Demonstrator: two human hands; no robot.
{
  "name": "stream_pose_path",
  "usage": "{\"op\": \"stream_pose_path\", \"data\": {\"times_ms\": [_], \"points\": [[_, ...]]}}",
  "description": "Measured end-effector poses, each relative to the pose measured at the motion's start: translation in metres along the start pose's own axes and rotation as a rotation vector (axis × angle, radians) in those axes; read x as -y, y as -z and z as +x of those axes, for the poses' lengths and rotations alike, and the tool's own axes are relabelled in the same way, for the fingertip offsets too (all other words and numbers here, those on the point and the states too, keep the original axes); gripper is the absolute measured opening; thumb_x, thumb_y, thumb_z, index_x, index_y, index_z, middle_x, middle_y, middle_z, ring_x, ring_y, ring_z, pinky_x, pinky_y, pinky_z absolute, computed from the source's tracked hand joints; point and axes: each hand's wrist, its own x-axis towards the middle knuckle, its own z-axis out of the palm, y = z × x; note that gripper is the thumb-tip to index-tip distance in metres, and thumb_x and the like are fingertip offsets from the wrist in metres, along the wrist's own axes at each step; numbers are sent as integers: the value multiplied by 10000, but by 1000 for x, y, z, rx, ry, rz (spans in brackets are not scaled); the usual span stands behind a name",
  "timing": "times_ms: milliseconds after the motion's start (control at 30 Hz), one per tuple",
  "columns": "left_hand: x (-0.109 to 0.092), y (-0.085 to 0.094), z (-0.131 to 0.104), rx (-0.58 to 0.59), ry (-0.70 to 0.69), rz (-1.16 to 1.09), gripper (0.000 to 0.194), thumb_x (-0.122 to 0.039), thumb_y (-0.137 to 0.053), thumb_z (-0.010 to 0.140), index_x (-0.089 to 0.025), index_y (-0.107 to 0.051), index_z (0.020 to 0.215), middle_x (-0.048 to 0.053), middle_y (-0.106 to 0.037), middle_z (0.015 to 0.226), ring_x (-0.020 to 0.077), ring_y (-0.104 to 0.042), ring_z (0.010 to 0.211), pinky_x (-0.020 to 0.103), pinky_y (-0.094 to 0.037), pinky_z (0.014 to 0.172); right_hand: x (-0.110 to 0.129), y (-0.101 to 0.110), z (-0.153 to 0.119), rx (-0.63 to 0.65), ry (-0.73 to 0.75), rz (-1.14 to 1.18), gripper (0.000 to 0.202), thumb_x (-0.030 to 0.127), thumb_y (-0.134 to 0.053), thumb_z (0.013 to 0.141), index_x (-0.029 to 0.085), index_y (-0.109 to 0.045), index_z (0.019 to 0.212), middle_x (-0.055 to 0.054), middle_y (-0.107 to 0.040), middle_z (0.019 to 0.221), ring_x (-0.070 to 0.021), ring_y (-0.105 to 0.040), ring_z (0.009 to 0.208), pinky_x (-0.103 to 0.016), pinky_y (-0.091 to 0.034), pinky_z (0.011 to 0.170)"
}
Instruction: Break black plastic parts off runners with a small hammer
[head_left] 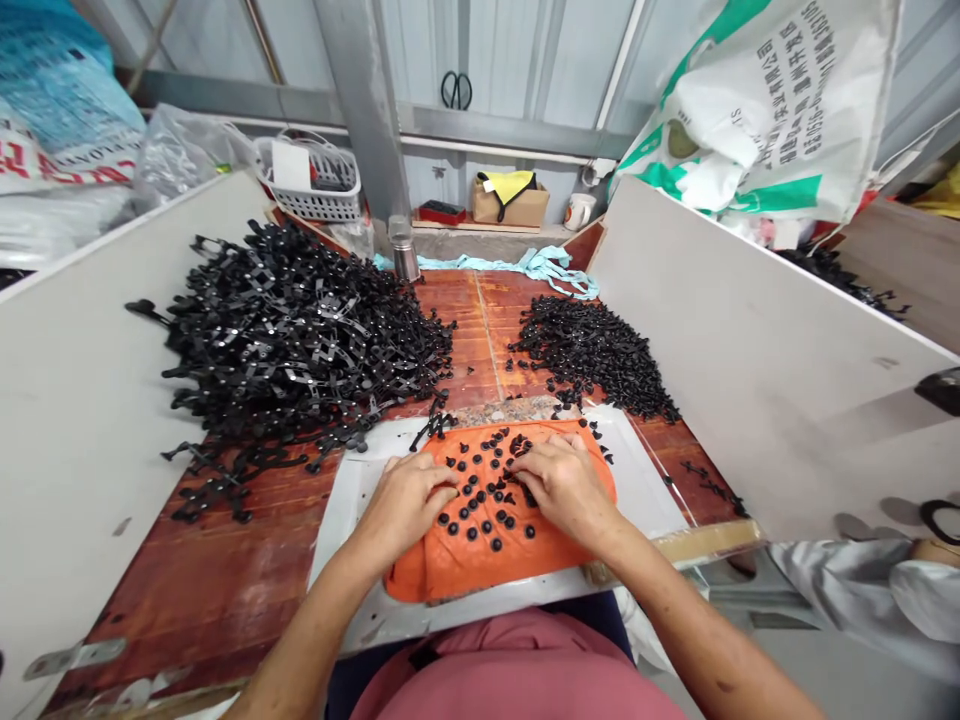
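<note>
An orange cloth (480,572) lies on a white board, with many small round black plugs (487,527) scattered over it. My left hand (405,500) is at the cloth's left side, fingers curled and thumb near the index finger. Whatever its fingertips may hold is hidden. My right hand (566,488) is over the right part of the cloth. Its thumb and fingertips are pinched together at a small black plug among the others. Several plugs lie between the two hands, most of them with their round heads up.
A large heap of black strap-like parts (292,340) fills the left of the table (172,580). A smaller heap of black plugs (600,350) lies at the right. Grey partitions (720,340) flank both sides. At the back stand a metal-topped jar (405,255) and a grey basket (319,200).
</note>
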Motion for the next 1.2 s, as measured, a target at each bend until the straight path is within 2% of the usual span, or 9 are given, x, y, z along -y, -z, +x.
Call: {"op": "stream_pose_path", "data": {"times_ms": [167, 333, 467, 567, 667, 767, 867, 1000, 1200], "points": [[-3, -6, 8, 43, 48, 48, 226, -241, -553, 957, -237, -747, 842, 18, -699, 817, 192, -654, 825, 331, -389, 805, 13, -14, 3, 49, 64, -26, 108, 246, -676, 958, 252, -783, 971, -37, -696, 873, -218, -539, 916, -356, -297, 833], [-6, -4, 5, -43, 159, 144, 192, -245, -553, 944, -223, -709, 835, 29, -724, 857, 207, -657, 830, 336, -394, 789, 19, -27, 17, 66, 92, -70, 154, 238, -660, 955, 214, -763, 843, -54, -668, 849, -231, -508, 909, -375, -286, 831], [-12, -3, -1, -102, 159, 96, 173, -251, -556, 944, -228, -693, 841, 7, -704, 814, 188, -649, 804, 319, -392, 778, 17, -33, 22, 38, 58, -95, 198, 200, -616, 972, 186, -745, 822, -67, -663, 852, -232, -498, 900, -389, -277, 836], [-18, -4, -8, -76, 129, 46, 188, -250, -546, 947, -234, -714, 864, 5, -691, 787, 183, -647, 789, 322, -392, 781, 16, -32, 21, 19, 36, -90, 197, 196, -605, 980, 188, -758, 857, -67, -654, 841, -233, -493, 895, -393, -271, 831], [-21, 0, -17, -30, 111, 59, 192, -220, -551, 926, -252, -740, 916, 16, -720, 855, 190, -654, 812, 349, -395, 817, 18, -25, 16, 14, 55, -62, 177, 203, -593, 990, 204, -765, 951, -61, -648, 859, -227, -491, 901, -386, -271, 817], [-20, 4, -26, 23, 112, 63, 182, -225, -581, 897, -270, -747, 958, 19, -737, 901, 199, -660, 837, 370, -402, 842, 24, -18, 12, 39, 145, -21, 157, 239, -608, 991, 241, -763, 968, -35, -645, 864, -210, -492, 903, -370, -282, 817], [-16, 0, -31, 32, 123, 84, 165, -230, -595, 879, -262, -742, 946, 20, -738, 893, 203, -662, 832, 377, -412, 841, 31, -19, 13, 72, 252, -39, 153, 231, -623, 980, 236, -760, 911, -34, -652, 863, -212, -487, 902, -380, -284, 836], [-11, -15, -28, -1, 139, 116, 161, -208, -564, 897, -234, -718, 856, 20, -734, 852, 204, -664, 823, 375, -410, 826, 37, -31, 21, 75, 264, -76, 241, 192, -625, 972, 192, -726, 754, -54, -656, 827, -214, -469, 852, -391, -276, 805], [-20, -16, -26, -105, 135, 155, 160, -236, -567, 930, -232, -721, 973, 48, -741, 945, 241, -673, 902, 407, -392, 839, 38, -35, 23, 54, 219, -54, 224, 239, -598, 995, 207, -751, 834, -45, -657, 823, -216, -477, 858, -390, -273, 819]]}}
